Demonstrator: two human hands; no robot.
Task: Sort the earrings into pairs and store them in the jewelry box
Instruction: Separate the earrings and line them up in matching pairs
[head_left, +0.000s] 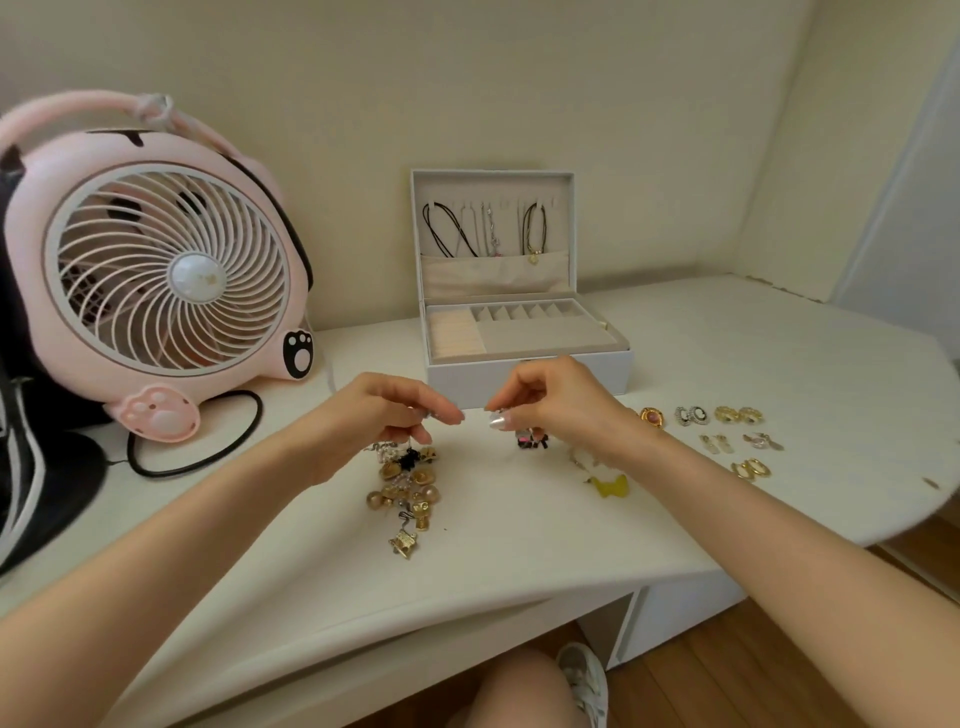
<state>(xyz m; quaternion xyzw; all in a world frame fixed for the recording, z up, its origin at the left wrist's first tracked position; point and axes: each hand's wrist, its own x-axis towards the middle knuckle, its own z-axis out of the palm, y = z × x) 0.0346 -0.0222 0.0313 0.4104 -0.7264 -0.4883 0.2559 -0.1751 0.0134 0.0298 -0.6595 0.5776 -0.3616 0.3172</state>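
Head view: both hands meet above the table (519, 545), just in front of the open jewelry box (618, 364).
Left hand (384, 410): fingers curled, tips pinching a silvery piece (428, 414) that is too small to identify.
Right hand (550, 400): thumb and forefinger drawn together in a narrow pinch. A black and pink earring (531, 439) sits right under it, and I cannot tell whether it hangs from the fingers or lies on the table.
Loose heap (405, 488): mostly gold earrings, unsorted, below the left hand.
Sorted pairs (737, 414): laid out in twos on the table to the right of the right hand, well apart from the heap. A yellow piece (610, 486) lies alone between them and the heap.
Box: lid upright with necklaces (452, 231) hanging inside. The tray compartments appear to hold no earrings.
Bystanders: a pink fan (156, 270) and its black cable (208, 452) on the left.
Step in hand: by my reading, matching — pairing is well under way, and storing has not begun.
Next move: likely find the mate of what is held and set the two down beside the finished pairs. It needs a fine fingertip pick from a tangled heap without dragging out neighbours.
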